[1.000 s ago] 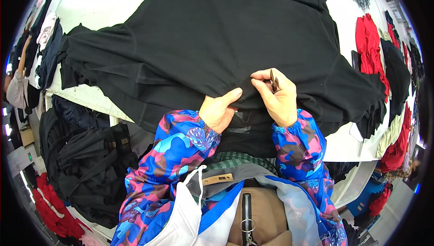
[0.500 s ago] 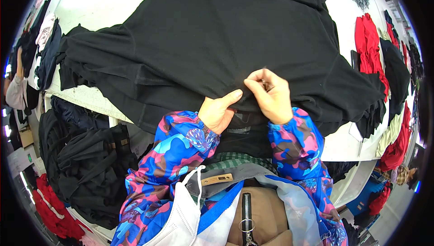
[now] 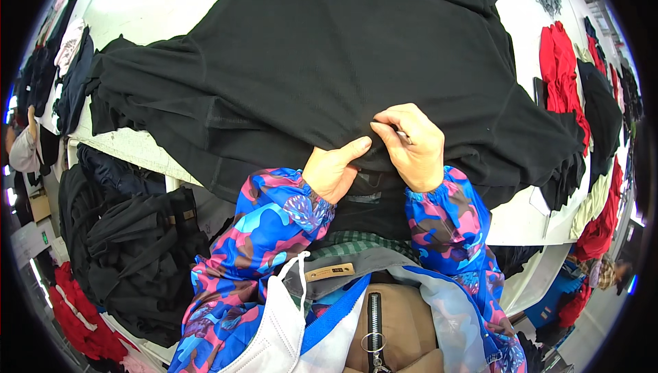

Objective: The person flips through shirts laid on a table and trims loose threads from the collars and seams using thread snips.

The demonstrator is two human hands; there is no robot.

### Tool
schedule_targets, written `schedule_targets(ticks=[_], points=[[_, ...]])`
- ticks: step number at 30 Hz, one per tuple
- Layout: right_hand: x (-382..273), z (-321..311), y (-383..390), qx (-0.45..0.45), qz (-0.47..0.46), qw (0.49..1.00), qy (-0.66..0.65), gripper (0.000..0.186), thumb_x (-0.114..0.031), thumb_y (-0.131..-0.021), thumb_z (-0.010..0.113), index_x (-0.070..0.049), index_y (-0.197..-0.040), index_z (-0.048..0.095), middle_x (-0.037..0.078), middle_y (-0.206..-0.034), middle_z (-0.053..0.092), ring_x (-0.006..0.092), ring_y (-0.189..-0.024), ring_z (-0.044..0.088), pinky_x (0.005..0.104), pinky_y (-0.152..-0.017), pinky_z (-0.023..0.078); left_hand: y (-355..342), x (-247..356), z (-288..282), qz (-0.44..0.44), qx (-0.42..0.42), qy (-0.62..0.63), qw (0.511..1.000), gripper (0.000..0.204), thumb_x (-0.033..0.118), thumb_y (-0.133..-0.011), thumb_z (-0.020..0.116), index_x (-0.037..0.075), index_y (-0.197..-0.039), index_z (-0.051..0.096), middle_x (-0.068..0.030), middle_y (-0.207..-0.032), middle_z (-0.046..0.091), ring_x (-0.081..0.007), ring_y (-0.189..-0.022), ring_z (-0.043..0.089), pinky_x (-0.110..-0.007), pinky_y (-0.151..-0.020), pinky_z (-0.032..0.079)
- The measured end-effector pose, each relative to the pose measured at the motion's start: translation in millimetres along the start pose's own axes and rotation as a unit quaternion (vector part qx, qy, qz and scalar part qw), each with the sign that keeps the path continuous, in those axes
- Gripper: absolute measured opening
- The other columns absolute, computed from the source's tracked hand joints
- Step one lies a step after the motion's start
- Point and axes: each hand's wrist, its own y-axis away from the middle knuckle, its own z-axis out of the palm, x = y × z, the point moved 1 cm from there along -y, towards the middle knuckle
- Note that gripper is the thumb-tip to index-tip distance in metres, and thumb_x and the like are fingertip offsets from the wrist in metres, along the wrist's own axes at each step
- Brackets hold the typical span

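One black garment [image 3: 329, 64] lies spread over the white table [image 3: 137, 3], its near hem hanging off the table's front edge against my waist. Both of my hands work that hem. My left hand [image 3: 334, 171] pinches a fold of the cloth between thumb and curled fingers. My right hand [image 3: 413, 143] is closed on the fabric beside it, thumb tip nearly touching my left thumb, with something small and thin gripped between the fingers; I cannot tell what it is. Since a second ago my right hand has slid left, closer to the other one. One pale rectangular label [image 3: 362, 197] shows on the cloth just below my hands. Two red garments [image 3: 558, 64] hang off the table's right edge.
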Motion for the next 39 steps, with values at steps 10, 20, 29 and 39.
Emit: schedule_targets(ticks=[10,20,29,39], points=[[5,-12,2,-0.086,0.332,0.861,-0.376,0.008,-0.006,-0.082,0.06,0.0,-0.078,0.056,-0.001,-0.066,0.052,0.004,-0.048,0.042,0.0183,-0.043,0.03,-1,-1,-1,0.003,-0.011,0.006,1.0,0.046,-0.004,-0.079,0.059,0.001,-0.122,0.044,-0.0107,-0.12,0.051,-0.0221,-0.111,0.048,-0.037,-0.096,0.038],[3,-30,12,-0.098,0.232,0.966,-0.065,0.019,-0.003,-0.077,0.064,0.002,-0.094,0.058,0.003,-0.081,0.056,0.0045,-0.054,0.045,0.0186,-0.05,0.037,0,2,1,0.007,-0.007,0.013,1.0,0.045,-0.004,-0.079,0.059,-0.001,-0.122,0.044,-0.0128,-0.12,0.05,-0.0246,-0.112,0.047,-0.039,-0.097,0.038],[-3,-23,14,-0.121,0.131,0.983,0.038,0.03,-0.008,-0.073,0.067,-0.002,-0.101,0.059,0.01,-0.071,0.055,0.0187,-0.058,0.055,0.0281,-0.054,0.044,0,1,-4,-0.023,-0.006,0.024,0.999,0.039,-0.004,-0.08,0.057,-0.001,-0.118,0.048,-0.0125,-0.116,0.053,-0.0236,-0.108,0.051,-0.038,-0.096,0.04],[2,-21,13,-0.048,0.224,0.97,-0.08,0.028,-0.01,-0.073,0.068,-0.001,-0.098,0.06,0.01,-0.076,0.06,0.0198,-0.062,0.056,0.0247,-0.059,0.045,0,1,-2,-0.019,0.002,0.025,1.0,0.039,-0.005,-0.08,0.058,-0.001,-0.117,0.048,-0.0114,-0.115,0.054,-0.0226,-0.108,0.051,-0.037,-0.094,0.041]])
